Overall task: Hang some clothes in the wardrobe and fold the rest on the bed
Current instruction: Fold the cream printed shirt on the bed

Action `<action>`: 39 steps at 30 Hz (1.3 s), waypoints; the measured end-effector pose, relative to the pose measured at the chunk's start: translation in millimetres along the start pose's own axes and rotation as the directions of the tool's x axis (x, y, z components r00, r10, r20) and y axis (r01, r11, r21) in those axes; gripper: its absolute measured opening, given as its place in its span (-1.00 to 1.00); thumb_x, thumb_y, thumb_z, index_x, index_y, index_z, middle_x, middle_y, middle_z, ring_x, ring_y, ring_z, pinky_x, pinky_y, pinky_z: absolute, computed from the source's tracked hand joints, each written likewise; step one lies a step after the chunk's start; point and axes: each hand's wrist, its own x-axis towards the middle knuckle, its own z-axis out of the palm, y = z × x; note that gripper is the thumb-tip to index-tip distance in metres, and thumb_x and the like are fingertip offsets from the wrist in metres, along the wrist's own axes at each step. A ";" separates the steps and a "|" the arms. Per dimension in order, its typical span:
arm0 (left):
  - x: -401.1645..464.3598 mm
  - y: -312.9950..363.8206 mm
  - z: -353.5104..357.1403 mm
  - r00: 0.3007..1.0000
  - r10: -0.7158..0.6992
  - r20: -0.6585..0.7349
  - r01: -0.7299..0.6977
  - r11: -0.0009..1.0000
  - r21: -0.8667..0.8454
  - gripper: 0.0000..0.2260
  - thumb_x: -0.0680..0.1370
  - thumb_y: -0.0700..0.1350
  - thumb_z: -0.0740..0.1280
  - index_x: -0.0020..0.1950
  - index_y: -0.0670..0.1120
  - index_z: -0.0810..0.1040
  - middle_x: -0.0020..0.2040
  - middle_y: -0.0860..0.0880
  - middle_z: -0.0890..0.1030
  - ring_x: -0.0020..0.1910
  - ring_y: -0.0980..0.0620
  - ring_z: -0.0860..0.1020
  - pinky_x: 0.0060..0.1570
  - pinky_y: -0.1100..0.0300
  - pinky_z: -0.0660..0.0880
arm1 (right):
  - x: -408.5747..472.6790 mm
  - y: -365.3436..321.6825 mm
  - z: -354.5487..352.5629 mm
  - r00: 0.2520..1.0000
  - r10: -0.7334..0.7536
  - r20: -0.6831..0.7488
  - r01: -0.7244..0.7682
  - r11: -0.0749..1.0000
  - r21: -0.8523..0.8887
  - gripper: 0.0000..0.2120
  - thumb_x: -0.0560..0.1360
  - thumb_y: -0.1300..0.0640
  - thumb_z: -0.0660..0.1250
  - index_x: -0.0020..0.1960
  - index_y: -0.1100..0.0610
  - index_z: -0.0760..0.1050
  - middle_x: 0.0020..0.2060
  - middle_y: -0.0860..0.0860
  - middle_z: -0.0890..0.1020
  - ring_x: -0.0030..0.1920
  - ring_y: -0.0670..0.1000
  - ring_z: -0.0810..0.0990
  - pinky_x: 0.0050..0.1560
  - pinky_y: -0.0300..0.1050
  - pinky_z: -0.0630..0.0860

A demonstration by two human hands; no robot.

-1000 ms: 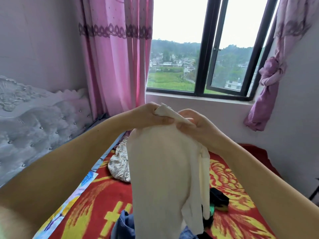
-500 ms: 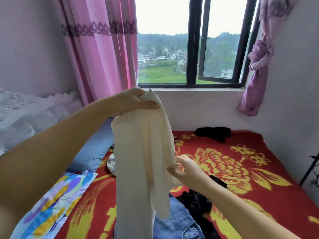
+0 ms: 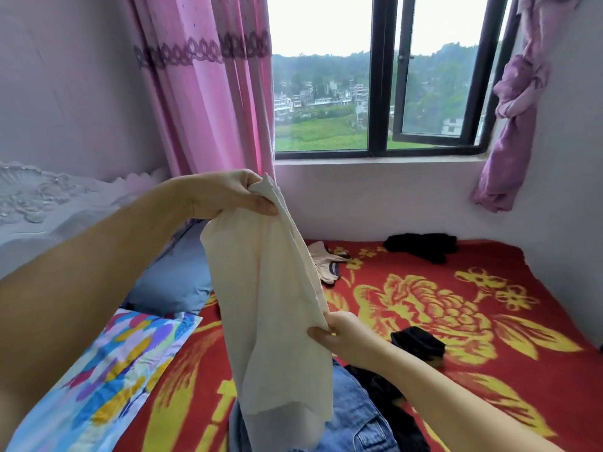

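A cream-coloured garment (image 3: 264,305) hangs in the air above the bed (image 3: 489,370). My left hand (image 3: 225,194) pinches its top end, held high. Lower down, my right hand (image 3: 339,334) grips the garment's right edge about halfway along its length. Beneath the hanging cloth lie blue jeans (image 3: 352,415) and a dark garment (image 3: 391,396) in a pile. Another black garment (image 3: 421,246) rests near the wall under the window. A beige and dark piece (image 3: 326,262) lies behind the cream cloth. No wardrobe is in view.
The bed has a red blanket with yellow flowers. A blue pillow (image 3: 176,278) and a colourful patterned pillow (image 3: 107,376) lie at the left by the white headboard (image 3: 42,203). Pink curtains (image 3: 208,93) flank the window (image 3: 375,93). A small black item (image 3: 417,342) sits mid-bed.
My right hand left the garment's top and slid down to its right edge, where it stays. The view tilted down, showing more of the bed.
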 end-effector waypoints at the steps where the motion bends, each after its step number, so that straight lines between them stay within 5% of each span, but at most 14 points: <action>1: 1.5 0.4 -1.6 1.000 -0.001 -0.022 0.001 1.000 -0.001 -0.61 0.06 0.20 0.64 -0.31 -0.02 0.68 -0.24 -0.01 0.68 -0.25 0.05 0.66 -0.27 0.23 0.58 | 0.3 3.9 -4.0 0.999 0.010 -0.034 -0.009 1.000 0.024 -0.74 0.61 0.14 0.20 -0.01 0.33 0.55 0.00 0.16 0.62 0.02 0.15 0.59 0.03 -0.03 0.49; 3: 5.0 -1.7 -6.8 0.994 -0.005 -0.113 0.004 1.000 -0.008 -0.67 0.14 0.15 0.63 -0.28 -0.02 0.69 -0.22 -0.03 0.69 -0.25 0.03 0.66 -0.28 0.22 0.58 | -1.7 15.7 -20.5 0.977 0.043 -0.210 -0.020 0.994 0.106 -0.78 0.60 0.21 0.20 -0.14 0.29 0.52 -0.17 0.10 0.60 -0.15 0.11 0.57 -0.11 0.00 0.46; 6: 17.2 -9.7 -8.9 0.965 -0.014 -0.261 0.001 0.999 -0.049 -0.85 0.32 0.03 0.52 -0.24 -0.03 0.71 -0.21 -0.05 0.70 -0.25 0.02 0.67 -0.30 0.23 0.58 | -16.5 42.1 -64.9 0.826 0.137 -0.546 0.007 0.967 0.253 -0.73 0.60 0.24 0.18 -0.28 0.15 0.39 -0.37 -0.01 0.42 -0.33 -0.01 0.37 -0.27 -0.06 0.30; 8: 35.1 -12.5 0.6 0.941 0.012 -0.338 -0.038 0.997 -0.072 -0.90 0.40 -0.01 0.46 -0.26 -0.02 0.70 -0.24 -0.02 0.69 -0.29 0.06 0.66 -0.32 0.27 0.57 | -34.8 57.1 -92.4 0.776 0.170 -0.608 -0.005 0.965 0.264 -0.73 0.61 0.16 0.16 -0.23 0.25 0.39 -0.38 0.02 0.39 -0.35 -0.01 0.34 -0.31 -0.08 0.28; 12: 78.4 -6.0 24.8 0.861 0.090 -0.500 -0.184 0.973 -0.142 -0.92 0.46 -0.07 0.46 -0.23 -0.02 0.68 -0.31 0.02 0.66 -0.35 0.11 0.61 -0.33 0.26 0.57 | -75.7 69.7 -109.2 0.866 0.104 -0.489 0.004 0.977 0.214 -0.90 0.58 -0.01 0.26 0.00 -0.02 0.51 -0.25 -0.08 0.63 -0.26 -0.07 0.58 -0.23 -0.13 0.51; 14: 95.4 -0.7 31.9 0.832 0.091 -0.548 -0.202 0.968 -0.146 -0.91 0.45 -0.05 0.47 -0.17 -0.05 0.66 -0.27 0.00 0.65 -0.32 0.07 0.60 -0.25 0.21 0.58 | -92.7 68.3 -107.2 0.906 0.131 -0.403 0.008 0.946 0.324 -0.74 0.50 -0.08 0.37 0.16 -0.05 0.49 -0.12 0.01 0.68 -0.15 0.02 0.68 -0.18 -0.07 0.60; 17: 119.0 10.3 46.3 0.850 0.106 -0.516 -0.213 0.965 -0.152 -0.92 0.44 -0.04 0.48 -0.23 -0.01 0.67 -0.30 0.03 0.65 -0.35 0.09 0.59 -0.33 0.25 0.56 | -117.8 77.4 -124.6 0.934 0.240 -0.264 -0.132 0.919 0.370 -0.63 0.39 -0.11 0.42 0.06 0.12 0.58 -0.10 0.06 0.69 -0.14 0.04 0.68 -0.19 -0.11 0.58; 21: 140.9 19.0 66.2 0.875 0.141 -0.463 -0.226 0.965 -0.133 -0.83 0.43 -0.01 0.47 -0.37 0.07 0.68 -0.39 0.11 0.64 -0.43 0.19 0.59 -0.43 0.33 0.52 | -161.5 113.5 -175.2 0.902 0.427 -0.060 -0.390 0.869 0.305 -0.75 0.44 -0.01 0.47 -0.08 0.18 0.65 -0.16 0.10 0.71 -0.20 0.01 0.67 -0.19 -0.15 0.55; 24: 170.6 23.6 94.4 0.889 0.189 -0.418 -0.221 0.975 -0.031 -0.82 0.47 0.00 0.45 -0.35 0.10 0.67 -0.36 0.12 0.64 -0.38 0.17 0.59 -0.35 0.29 0.56 | -184.5 151.0 -219.2 0.766 0.550 -0.332 -0.570 0.821 0.045 -0.75 0.51 0.01 0.39 -0.17 0.20 0.61 -0.31 0.06 0.62 -0.28 0.00 0.56 -0.24 -0.12 0.41; 26: 203.7 27.2 119.3 0.866 0.246 -0.436 -0.236 0.969 0.078 -0.82 0.50 -0.04 0.42 -0.30 0.14 0.66 -0.27 0.12 0.65 -0.24 0.10 0.59 -0.19 0.23 0.55 | -192.4 168.8 -244.5 0.612 0.561 -0.557 -0.730 0.671 -0.126 -0.71 0.56 0.04 0.30 -0.28 0.16 0.51 -0.34 0.06 0.55 -0.25 0.08 0.54 -0.27 -0.07 0.36; 30: 274.6 43.7 166.4 0.801 0.235 -0.551 -0.239 0.969 0.065 -0.85 0.57 -0.09 0.33 0.06 0.01 0.68 0.03 -0.01 0.66 0.00 -0.02 0.57 0.08 0.12 0.51 | -210.8 178.8 -277.8 0.371 0.503 -0.781 -0.850 0.522 -0.067 -0.81 0.51 0.24 0.15 -0.23 0.13 0.48 -0.27 0.14 0.59 -0.22 0.17 0.57 -0.31 -0.11 0.44; 34: 310.5 80.6 187.1 0.736 0.249 -0.630 -0.309 0.951 0.014 -0.85 0.54 -0.01 0.36 0.05 0.03 0.67 -0.06 0.04 0.61 -0.05 0.04 0.53 -0.08 0.29 0.41 | -247.4 171.0 -295.7 0.273 0.408 -0.871 -0.782 0.622 0.047 -0.84 0.44 0.35 0.15 -0.15 0.20 0.49 -0.25 0.22 0.61 -0.23 0.22 0.61 -0.14 0.11 0.59; 39: 301.0 102.0 216.5 0.712 0.508 -0.484 -0.497 0.852 0.164 -0.86 0.52 -0.07 0.40 -0.02 -0.09 0.70 -0.16 0.01 0.62 -0.16 0.11 0.51 -0.19 0.27 0.43 | -313.7 173.0 -287.6 0.204 0.377 -0.903 -0.771 0.631 0.089 -0.84 0.45 0.37 0.13 -0.16 0.27 0.49 -0.28 0.20 0.57 -0.29 0.16 0.47 -0.31 -0.05 0.40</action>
